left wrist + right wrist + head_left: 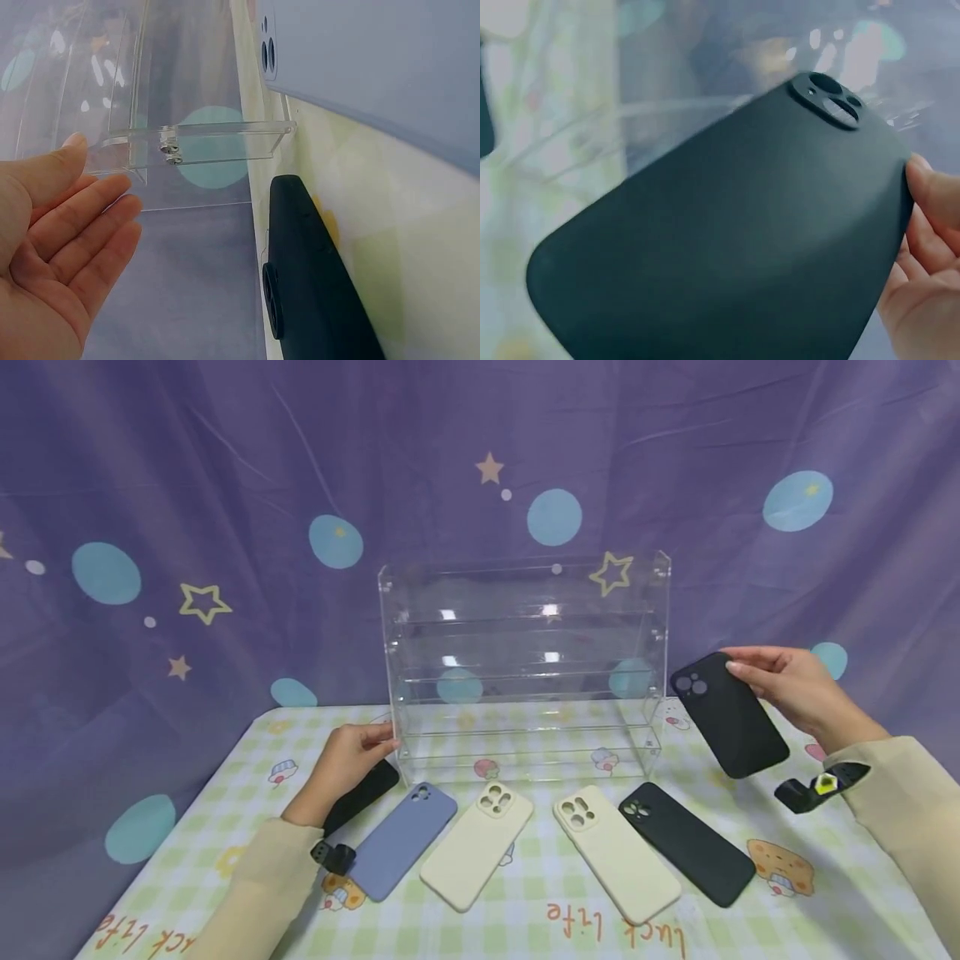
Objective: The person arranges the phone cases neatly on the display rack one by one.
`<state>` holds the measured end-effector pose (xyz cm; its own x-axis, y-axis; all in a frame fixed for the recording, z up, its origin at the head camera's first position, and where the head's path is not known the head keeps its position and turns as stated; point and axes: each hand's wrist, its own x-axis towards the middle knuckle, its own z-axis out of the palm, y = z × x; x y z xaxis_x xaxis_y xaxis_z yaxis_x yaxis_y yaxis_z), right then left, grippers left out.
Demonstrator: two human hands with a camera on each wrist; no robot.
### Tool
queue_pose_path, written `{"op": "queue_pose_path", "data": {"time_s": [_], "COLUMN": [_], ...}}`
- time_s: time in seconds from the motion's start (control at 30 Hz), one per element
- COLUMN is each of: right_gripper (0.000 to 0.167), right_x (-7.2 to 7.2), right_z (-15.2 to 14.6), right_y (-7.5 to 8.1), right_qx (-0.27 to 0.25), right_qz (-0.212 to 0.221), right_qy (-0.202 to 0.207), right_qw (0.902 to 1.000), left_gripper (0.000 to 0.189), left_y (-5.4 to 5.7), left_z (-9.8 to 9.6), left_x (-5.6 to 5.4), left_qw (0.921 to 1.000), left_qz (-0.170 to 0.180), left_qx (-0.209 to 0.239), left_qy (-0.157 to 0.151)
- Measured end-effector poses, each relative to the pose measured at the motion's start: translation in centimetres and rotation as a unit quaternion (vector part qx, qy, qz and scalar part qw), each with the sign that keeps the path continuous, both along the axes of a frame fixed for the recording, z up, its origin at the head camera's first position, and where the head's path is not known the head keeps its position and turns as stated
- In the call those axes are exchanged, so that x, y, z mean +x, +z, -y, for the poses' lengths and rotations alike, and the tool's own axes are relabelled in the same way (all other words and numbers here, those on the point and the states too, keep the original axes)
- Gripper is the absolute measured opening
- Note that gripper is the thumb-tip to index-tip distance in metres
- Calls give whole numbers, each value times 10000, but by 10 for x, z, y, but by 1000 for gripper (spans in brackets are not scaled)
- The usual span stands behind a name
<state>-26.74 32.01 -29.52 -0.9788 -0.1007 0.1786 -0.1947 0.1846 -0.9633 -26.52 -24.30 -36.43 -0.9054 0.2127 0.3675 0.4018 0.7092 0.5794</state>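
Note:
My right hand pinches a black phone case by its upper edge, to the right of a clear acrylic tiered rack. The case hangs tilted, its camera holes toward the rack; the right wrist view shows the thumb on the case's edge. At the rack's left side, my left hand has its fingertips at the side panel, the fingers fairly straight. Whether they press on the panel, I cannot tell. Partly hidden below that hand lies another black case.
On the checked tablecloth before the rack lie a blue case, a cream case, a second cream case and a dark case. A purple curtain hangs behind the table.

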Motion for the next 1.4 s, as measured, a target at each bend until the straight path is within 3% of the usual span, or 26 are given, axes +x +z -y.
{"op": "queue_pose_path", "data": {"time_s": [0.07, 0.23, 0.47, 0.63, 1.1, 1.4], "right_gripper": [25, 18, 14, 14, 12, 13], "right_x": [-1, -3, -13, -25, -62, -86], "right_z": [5, 15, 38, 64, 137, 182], "right_y": [14, 51, 92, 117, 157, 170], "right_qx": [-891, -2154, -3107, -3820, -5021, -5301], "right_qz": [-50, -93, -351, -438, -717, -736], "right_qy": [55, -54, -175, -123, -697, -1018], "right_qw": [9960, 9765, 9497, 9230, 8590, 8386], "left_gripper": [31, 30, 30, 30, 32, 30], "left_y": [0, 2, 1, 2, 1, 1], "left_z": [0, -1, -2, -2, -3, -5], "left_x": [0, 2, 3, 3, 2, -2], "left_qw": [10000, 10000, 9999, 9998, 9998, 9997], "left_qz": [15, 19, -56, -88, -15, -110], "left_qx": [6, 50, 131, 185, 190, 226], "left_qy": [-4, -23, -51, -25, -27, -73]}}
